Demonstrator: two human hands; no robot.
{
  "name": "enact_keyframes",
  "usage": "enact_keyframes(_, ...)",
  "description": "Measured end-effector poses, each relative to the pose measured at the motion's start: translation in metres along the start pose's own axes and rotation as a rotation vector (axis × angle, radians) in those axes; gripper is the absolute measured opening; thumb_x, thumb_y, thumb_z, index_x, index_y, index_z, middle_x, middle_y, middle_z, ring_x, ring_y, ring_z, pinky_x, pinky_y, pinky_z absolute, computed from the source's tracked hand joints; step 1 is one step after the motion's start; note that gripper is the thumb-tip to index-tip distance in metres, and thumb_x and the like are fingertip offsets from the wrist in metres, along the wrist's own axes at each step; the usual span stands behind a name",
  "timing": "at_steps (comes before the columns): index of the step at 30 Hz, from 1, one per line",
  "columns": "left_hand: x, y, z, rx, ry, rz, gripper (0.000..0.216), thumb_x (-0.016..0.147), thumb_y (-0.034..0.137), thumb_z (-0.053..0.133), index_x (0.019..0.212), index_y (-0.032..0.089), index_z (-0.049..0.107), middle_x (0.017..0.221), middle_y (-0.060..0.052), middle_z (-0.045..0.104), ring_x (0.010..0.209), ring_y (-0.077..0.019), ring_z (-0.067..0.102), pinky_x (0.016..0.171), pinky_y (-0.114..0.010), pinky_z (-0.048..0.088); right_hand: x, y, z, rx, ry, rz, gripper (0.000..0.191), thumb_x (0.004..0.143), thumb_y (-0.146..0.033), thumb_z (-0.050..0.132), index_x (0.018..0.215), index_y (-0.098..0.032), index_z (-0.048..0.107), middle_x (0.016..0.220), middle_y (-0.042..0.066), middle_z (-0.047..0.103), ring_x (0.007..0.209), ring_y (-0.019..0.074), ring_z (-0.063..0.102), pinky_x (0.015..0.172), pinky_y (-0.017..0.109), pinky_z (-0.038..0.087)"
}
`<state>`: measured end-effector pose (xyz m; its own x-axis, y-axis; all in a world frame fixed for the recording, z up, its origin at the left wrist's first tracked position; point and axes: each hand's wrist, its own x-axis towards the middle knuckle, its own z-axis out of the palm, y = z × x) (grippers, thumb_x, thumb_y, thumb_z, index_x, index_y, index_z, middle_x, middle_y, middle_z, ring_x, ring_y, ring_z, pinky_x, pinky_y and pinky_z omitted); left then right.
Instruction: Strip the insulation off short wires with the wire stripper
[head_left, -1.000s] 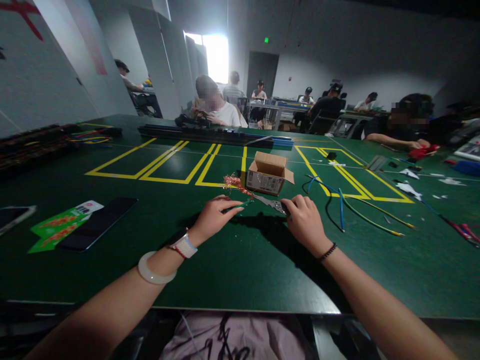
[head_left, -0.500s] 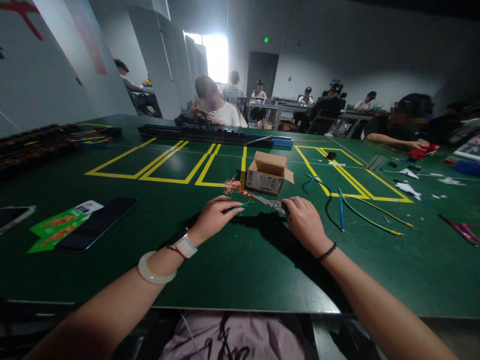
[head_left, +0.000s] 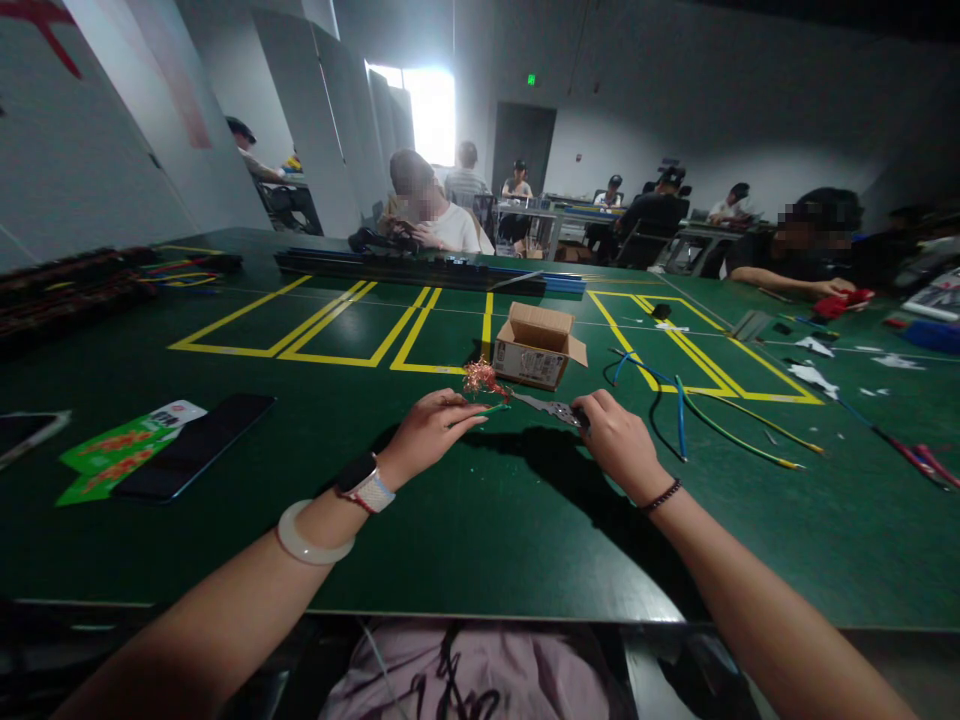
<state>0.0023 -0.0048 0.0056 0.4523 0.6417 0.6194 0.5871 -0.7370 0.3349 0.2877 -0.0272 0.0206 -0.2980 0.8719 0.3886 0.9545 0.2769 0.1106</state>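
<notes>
My left hand (head_left: 427, 435) is closed in a pinch on a short green wire (head_left: 495, 409), whose end points right. In my right hand (head_left: 619, 440) is a pair of wire strippers (head_left: 551, 407), grey and metal, with holes along the flat jaws. Their tip is close to the wire's end; whether they touch it I cannot tell. A tangle of fine copper strands (head_left: 480, 378) shows just beyond my left fingertips. Behind it stands an open cardboard box (head_left: 531, 362), its inside mostly hidden.
Blue cables (head_left: 682, 425) and a yellow-green cable (head_left: 742, 435) lie to the right. A dark phone (head_left: 199, 447) rests on a green packet (head_left: 94, 462) at left. Black rails (head_left: 420, 268) cross the far side of the green table (head_left: 450, 540). Other people sit around.
My right hand has shifted slightly right with the wire strippers, away from my left hand. The copper strands sit a little further right. My left hand has barely moved.
</notes>
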Motion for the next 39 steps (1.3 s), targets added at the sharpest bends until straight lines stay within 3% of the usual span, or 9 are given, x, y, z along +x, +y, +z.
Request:
enact_keyframes(11, 0.0, -0.004, -0.006, 0.181, -0.083, 0.18, 0.028, 0.096, 0.029, 0.049, 0.111, 0.018, 0.07, 0.089, -0.008, 0.068, 0.083, -0.0173, 0.062, 0.073, -0.03, 0.051, 0.002, 0.003, -0.005, -0.051, -0.124, 0.024, 0.02, 0.091, -0.017, 0.043, 0.104, -0.02, 0.059, 0.102, 0.007, 0.06, 0.083, 0.0165, 0.058, 0.061, 0.026, 0.036)
enact_keyframes(21, 0.0, -0.003, -0.009, 0.329, -0.11, 0.311, 0.025, 0.095, 0.023, 0.05, 0.113, 0.018, 0.067, 0.089, -0.006, 0.071, 0.089, -0.0185, 0.064, 0.084, -0.036, 0.052, 0.0, 0.0, -0.006, -0.09, -0.157, 0.026, 0.02, 0.092, -0.015, 0.042, 0.103, -0.018, 0.058, 0.101, 0.007, 0.059, 0.081, 0.0165, 0.058, 0.061, 0.027, 0.035)
enact_keyframes(27, 0.0, -0.003, -0.01, 0.443, -0.097, 0.384, 0.025, 0.095, 0.02, 0.05, 0.112, 0.017, 0.067, 0.087, -0.009, 0.068, 0.083, -0.0183, 0.063, 0.072, -0.032, 0.053, 0.0, 0.001, -0.004, -0.1, -0.179, 0.026, 0.02, 0.092, -0.015, 0.042, 0.105, -0.019, 0.057, 0.101, 0.007, 0.058, 0.081, 0.0163, 0.059, 0.06, 0.026, 0.036)
enact_keyframes(33, 0.001, -0.005, -0.009, 0.435, -0.117, 0.425, 0.024, 0.095, 0.018, 0.048, 0.111, 0.015, 0.067, 0.088, -0.008, 0.07, 0.087, -0.0186, 0.064, 0.077, -0.034, 0.054, 0.0, 0.003, -0.001, -0.094, -0.185, 0.013, 0.019, 0.092, -0.016, 0.042, 0.104, -0.019, 0.057, 0.1, 0.006, 0.058, 0.081, 0.0157, 0.059, 0.06, 0.026, 0.036)
enact_keyframes(39, 0.005, -0.002, -0.011, 0.385, -0.143, 0.416, 0.025, 0.097, 0.017, 0.045, 0.111, 0.014, 0.065, 0.084, -0.005, 0.068, 0.076, -0.0142, 0.063, 0.084, -0.034, 0.054, 0.001, 0.002, -0.002, -0.101, -0.186, 0.029, 0.019, 0.092, -0.018, 0.043, 0.105, -0.019, 0.057, 0.1, 0.006, 0.058, 0.082, 0.0159, 0.06, 0.059, 0.025, 0.036)
